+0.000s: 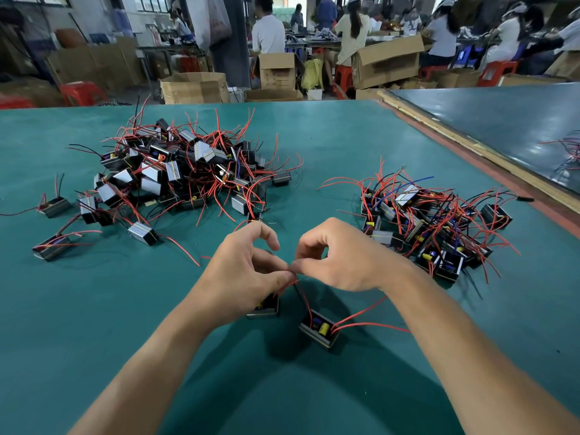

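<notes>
Leads (303, 301) from two modules meet in the head view where both hands come together, low over the table (94, 324). The left hand (248, 271) pinches them between thumb and forefinger, its other fingers curled loosely above. The right hand (342, 259) pinches the same spot from the other side, thumb against forefinger.

The right module (318, 331) lies on the table just below the hands, open side up. A red and a dark lead rise from it to the pinch, and two more red leads trail off to the right. The left module (265, 307) sits under the left palm, with a red lead running up from it.

The step looks like joining one lead of each module, probably by twisting the ends. The next move calls for rolling the ends between the fingertips without either hand letting them slip apart.

Fingertips cover the ends, so whether they are stripped or already twisted cannot be told. The left module is half hidden by the palm. Whether the left pile (188, 171) or the right pile (433, 224) holds finished pieces is unclear. People behind the table are blurred.
</notes>
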